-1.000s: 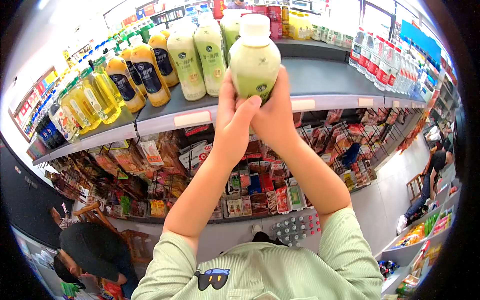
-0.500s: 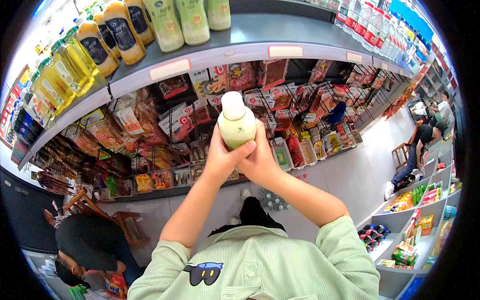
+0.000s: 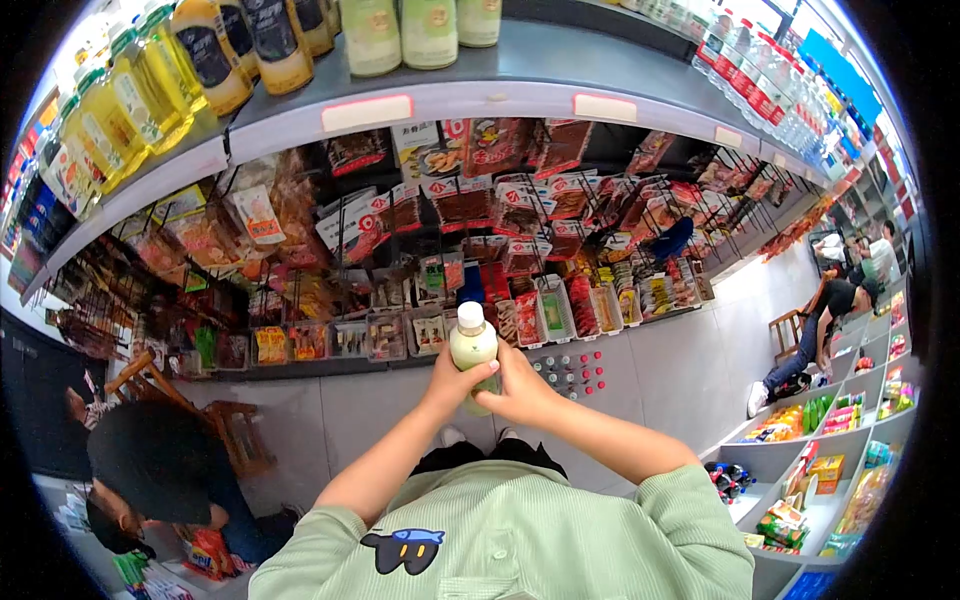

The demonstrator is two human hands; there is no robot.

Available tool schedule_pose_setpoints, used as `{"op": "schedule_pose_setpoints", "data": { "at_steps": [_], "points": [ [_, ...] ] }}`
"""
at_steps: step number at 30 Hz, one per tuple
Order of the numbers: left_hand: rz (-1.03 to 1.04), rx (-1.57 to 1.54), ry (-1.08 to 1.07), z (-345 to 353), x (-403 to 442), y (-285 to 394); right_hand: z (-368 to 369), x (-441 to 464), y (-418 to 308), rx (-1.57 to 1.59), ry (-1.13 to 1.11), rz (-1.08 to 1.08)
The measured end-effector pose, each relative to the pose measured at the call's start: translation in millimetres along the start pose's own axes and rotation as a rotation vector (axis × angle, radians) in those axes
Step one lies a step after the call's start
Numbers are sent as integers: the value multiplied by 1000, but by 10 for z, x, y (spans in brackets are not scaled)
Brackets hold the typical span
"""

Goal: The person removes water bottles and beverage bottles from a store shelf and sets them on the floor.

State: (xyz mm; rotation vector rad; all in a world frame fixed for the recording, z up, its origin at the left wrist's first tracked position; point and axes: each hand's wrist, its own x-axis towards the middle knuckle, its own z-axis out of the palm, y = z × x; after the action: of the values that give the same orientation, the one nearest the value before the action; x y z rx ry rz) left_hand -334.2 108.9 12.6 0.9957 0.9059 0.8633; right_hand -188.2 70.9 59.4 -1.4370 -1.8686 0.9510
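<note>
A light green bottle with a white cap (image 3: 473,345) is held upright between both hands, in front of the chest. My left hand (image 3: 450,384) wraps its left side, with the thumb across the bottle. From the right, my right hand (image 3: 517,388) closes round the lower part. Above and beyond them runs the dark grey shelf top (image 3: 560,65), where similar green bottles (image 3: 430,35) stand beside yellow bottles with dark labels (image 3: 275,45). Packaged snacks (image 3: 460,205) hang under that shelf, farther off than the hands.
Clear bottles with red caps (image 3: 572,375) stand on the floor beyond my right hand. A person in black (image 3: 160,465) bends at the lower left near a wooden chair (image 3: 235,435). Another person (image 3: 825,310) sits at the right, near shelves of packets (image 3: 780,460).
Both hands have brought the green bottle down from shelf height, closer to the body. The view has tilted down, showing more floor and the capped bottles on it.
</note>
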Motion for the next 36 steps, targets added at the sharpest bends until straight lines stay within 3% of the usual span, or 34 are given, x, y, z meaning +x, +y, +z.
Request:
{"op": "schedule_pose_setpoints", "data": {
  "at_steps": [6, 8, 11, 14, 20, 30, 36],
  "points": [
    [-140, 12, 71, 81, -222, -472, 9, -205, 332, -93, -183, 58],
    [-168, 41, 43, 145, -252, -711, -116, -304, 325, -155, -290, 199],
    [-171, 29, 74, 376, -317, -857, -127, -494, 621, -69, -237, 350],
    [-146, 138, -68, 542, -331, -1133, -114, -649, 964, 69, -118, 503],
    [-332, 340, -38, 851, -441, -1853, -120, -832, 1303, 20, -101, 556],
    [-490, 315, -134, 694, -461, -3070, 543, -1147, 2357, -103, -466, 605],
    [-393, 482, -103, 480, -263, -3695, 1033, -1174, 2877, -119, -406, 566]
  ]
}}
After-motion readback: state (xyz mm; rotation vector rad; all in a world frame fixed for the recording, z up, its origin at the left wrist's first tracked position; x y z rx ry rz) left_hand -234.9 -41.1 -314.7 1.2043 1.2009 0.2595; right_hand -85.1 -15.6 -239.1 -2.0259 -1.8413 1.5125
